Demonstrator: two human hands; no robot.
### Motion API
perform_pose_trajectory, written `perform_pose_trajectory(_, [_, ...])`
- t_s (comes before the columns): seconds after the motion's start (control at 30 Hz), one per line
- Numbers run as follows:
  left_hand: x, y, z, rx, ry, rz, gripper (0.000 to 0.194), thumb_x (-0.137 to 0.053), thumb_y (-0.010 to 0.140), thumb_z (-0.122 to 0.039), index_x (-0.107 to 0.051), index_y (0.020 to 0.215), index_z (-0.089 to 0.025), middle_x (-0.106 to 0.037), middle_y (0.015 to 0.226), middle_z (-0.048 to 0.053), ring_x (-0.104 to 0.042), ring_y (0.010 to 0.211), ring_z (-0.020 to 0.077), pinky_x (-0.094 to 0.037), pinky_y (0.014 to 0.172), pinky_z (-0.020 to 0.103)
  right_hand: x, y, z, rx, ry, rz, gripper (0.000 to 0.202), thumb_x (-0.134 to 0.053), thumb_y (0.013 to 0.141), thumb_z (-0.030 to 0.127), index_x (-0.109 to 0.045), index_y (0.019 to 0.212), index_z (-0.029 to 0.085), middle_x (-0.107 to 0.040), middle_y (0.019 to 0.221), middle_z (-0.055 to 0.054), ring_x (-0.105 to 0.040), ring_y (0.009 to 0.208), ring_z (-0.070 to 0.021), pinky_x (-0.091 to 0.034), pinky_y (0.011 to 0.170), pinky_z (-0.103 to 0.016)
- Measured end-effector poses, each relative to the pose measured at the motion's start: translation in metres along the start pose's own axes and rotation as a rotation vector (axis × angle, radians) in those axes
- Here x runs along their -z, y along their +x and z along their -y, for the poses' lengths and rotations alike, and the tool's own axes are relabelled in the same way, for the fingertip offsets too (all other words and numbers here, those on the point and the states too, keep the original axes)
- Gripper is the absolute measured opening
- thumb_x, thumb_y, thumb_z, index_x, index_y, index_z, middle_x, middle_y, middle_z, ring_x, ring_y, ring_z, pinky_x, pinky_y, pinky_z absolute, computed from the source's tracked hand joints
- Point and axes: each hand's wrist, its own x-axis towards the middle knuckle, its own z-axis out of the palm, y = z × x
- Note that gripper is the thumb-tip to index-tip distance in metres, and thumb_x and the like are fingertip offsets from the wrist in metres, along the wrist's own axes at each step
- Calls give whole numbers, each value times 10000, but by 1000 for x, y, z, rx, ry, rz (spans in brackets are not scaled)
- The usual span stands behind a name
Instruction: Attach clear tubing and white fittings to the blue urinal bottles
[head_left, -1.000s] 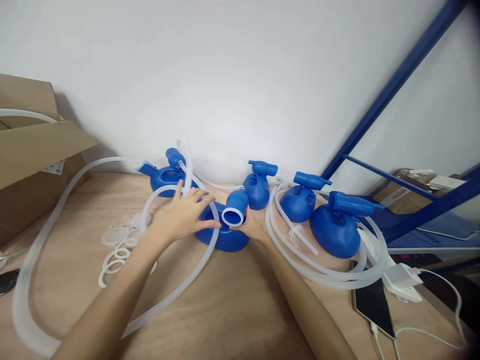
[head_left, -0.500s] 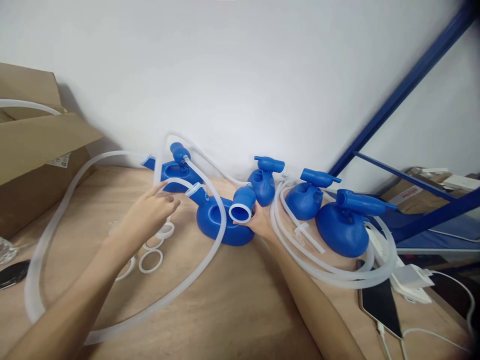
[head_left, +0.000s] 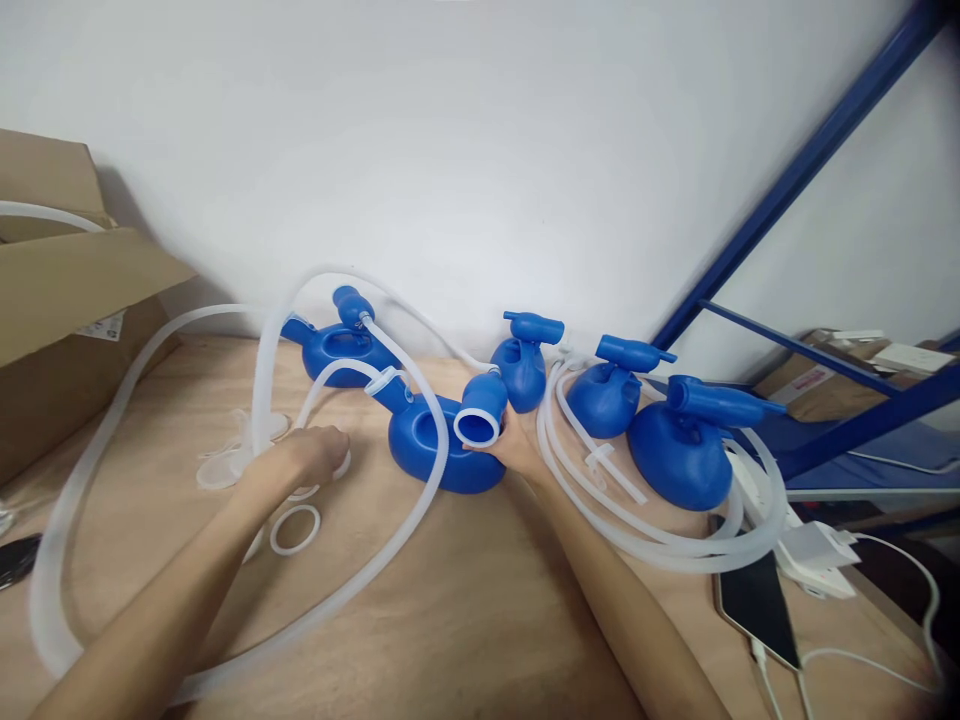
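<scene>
The fingertips of the left hand (head_left: 311, 455) are hidden beneath its curled fingers, so whether anything is pinched cannot be told. White rings (head_left: 317, 525) are partly covered by that hand; only one is seen whole, so the full number cannot be made out. Most fingers of the right hand (head_left: 523, 445) are concealed behind a blue spout (head_left: 484, 390). A cardboard box (head_left: 75, 385) and a dark object (head_left: 19, 560) are cut off at the left edge, and the phone (head_left: 757, 605) is partly covered by coiled hose (head_left: 675, 560).

The left forearm is stretched in from the lower left, the hand turned palm down, low over the table (head_left: 465, 620). The right forearm is angled in from the lower right. The spout is gripped by the right hand, thumb below its white-rimmed mouth, which is turned toward the camera, in front of the middle blue bottle (head_left: 412, 462).

Five blue bottles are counted: one at the back left, one in the middle, three to the right. Five blue spouts are counted, the gripped one included. Two clear discs (head_left: 219, 470) are seen beside the left hand.
</scene>
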Motion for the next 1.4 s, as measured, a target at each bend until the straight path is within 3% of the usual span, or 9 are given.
perform_pose_trajectory(0.13, [12,-1,-3,-16,45,99,145,-684,568,-202,-686,712,-215,-735,860,95,-695,815,315,-511,704,384,1,-1,-4,3,1,5,1179,-1027,501,337,-479,1544,309,-672,1391,-91,-570,1397,-359,-432,1207,-553])
perform_pose_trajectory(0.33, [18,-7,-11,-63,33,98,124,-679,634,-284,-635,733,-224,-699,843,59,-653,795,267,-456,678,343,0,0,-5,5,-10,2,1213,-1026,505,355,-444,1568,319,-665,1399,-90,-576,1389,-359,-426,1213,-564])
perform_pose_trajectory(0.5, [21,-6,-4,-46,22,130,257,-720,661,-448,-616,719,-221,-702,813,60,-648,775,257,-445,660,337,1,0,-6,3,-19,10,1233,-1025,514,367,-414,1584,329,-651,1418,-88,-569,1400,-360,-426,1213,-566])
perform_pose_trajectory(0.6, [22,-5,6,5,37,127,326,-726,659,-475,-679,841,-207,-741,921,100,-682,848,292,-470,698,353,1,-1,-6,0,-15,15,1230,-1023,528,361,-406,1591,324,-636,1444,-91,-550,1422,-360,-426,1217,-553])
perform_pose_trajectory(0.77, [16,-3,12,98,69,128,771,-754,624,-457,-635,1339,-193,-693,1278,211,-682,1109,418,-523,790,421,1,-1,-4,1,-17,24,1250,-1019,541,393,-378,1610,317,-614,1486,-102,-529,1443,-367,-418,1227,-556])
perform_pose_trajectory(0.93, [5,6,-1,20,52,180,703,-798,591,-433,-692,1239,-182,-662,1299,216,-680,1124,427,-557,835,457,0,1,0,4,-59,34,1342,-1021,500,475,-330,1634,288,-555,1550,-124,-493,1476,-386,-395,1246,-568])
perform_pose_trajectory(1.1, [3,8,-11,-59,31,113,606,-751,619,-316,-679,1197,-150,-702,1238,196,-691,1094,418,-558,860,455,0,1,-3,4,-91,28,1365,-1004,512,529,-300,1650,261,-592,1508,-148,-532,1441,-399,-432,1218,-574])
perform_pose_trajectory(1.23, [15,-4,-9,-171,-53,26,709,-694,709,-352,-595,1383,-157,-712,1229,161,-703,1070,334,-558,900,394,0,0,-4,13,-96,19,1365,-1003,526,519,-282,1660,272,-591,1517,-141,-528,1445,-406,-442,1207,-594])
perform_pose_trajectory(1.4, [37,-40,-4,-364,-347,-199,940,-685,792,-360,-319,1655,-297,-741,1062,56,-700,735,206,-566,645,277,-1,-1,1,31,-95,18,1383,-1006,562,458,-212,1683,300,-489,1623,-130,-457,1508,-398,-404,1242,-591])
